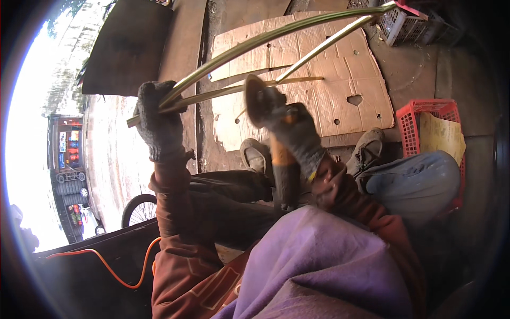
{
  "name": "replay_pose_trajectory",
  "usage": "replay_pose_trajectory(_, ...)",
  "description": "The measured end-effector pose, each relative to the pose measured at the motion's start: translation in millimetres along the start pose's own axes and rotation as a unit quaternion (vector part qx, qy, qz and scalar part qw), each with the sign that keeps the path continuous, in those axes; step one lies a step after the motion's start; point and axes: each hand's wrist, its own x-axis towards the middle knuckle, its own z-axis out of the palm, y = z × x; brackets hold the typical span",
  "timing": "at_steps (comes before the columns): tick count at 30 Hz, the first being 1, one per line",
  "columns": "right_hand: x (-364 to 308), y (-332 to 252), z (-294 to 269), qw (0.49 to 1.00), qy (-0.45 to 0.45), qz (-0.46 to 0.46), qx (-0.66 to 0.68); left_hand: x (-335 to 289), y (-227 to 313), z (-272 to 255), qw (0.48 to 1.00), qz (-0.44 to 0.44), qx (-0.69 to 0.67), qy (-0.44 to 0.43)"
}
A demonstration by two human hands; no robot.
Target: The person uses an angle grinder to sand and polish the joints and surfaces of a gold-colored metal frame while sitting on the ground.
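My left hand [160,121], in a dark grey glove, is closed around the near end of a brass-coloured metal tube frame [260,40]. One long bar of the frame curves away to the upper right; a thinner bar runs below it, and a straight brace slants between them. In my gloved right hand [298,134] is an angle grinder [281,155] with an orange and black body. Its round disc [254,101] is beside the lower bar; whether it touches the metal I cannot tell. The right hand is slightly blurred.
Flattened cardboard [340,111] with holes lies on the floor beneath the frame. A red plastic crate [408,130] holding a cardboard piece stands by my right knee, and a grey crate [396,26] is at the far right. An orange cord [114,279] trails at lower left, near a spoked wheel [139,211].
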Motion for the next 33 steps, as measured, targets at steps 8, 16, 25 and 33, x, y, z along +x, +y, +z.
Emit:
replay_pose_trajectory(8,-38,-47,30,0.986,-0.049,-0.051,-0.151,4,2,-18,0.999,-0.018,-0.031,-0.012)
replay_pose_trajectory(16,8,-1,-21,0.999,0.022,0.031,0.024,6,-3,-7,1.000,-0.010,-0.023,-0.012)
replay_pose_trajectory(25,-30,-36,28,0.992,0.016,-0.084,-0.091,2,7,5,0.999,-0.004,0.029,0.026)
replay_pose_trajectory(33,12,12,-19,0.999,0.048,-0.020,-0.006,7,4,8,0.999,-0.020,-0.048,0.014)
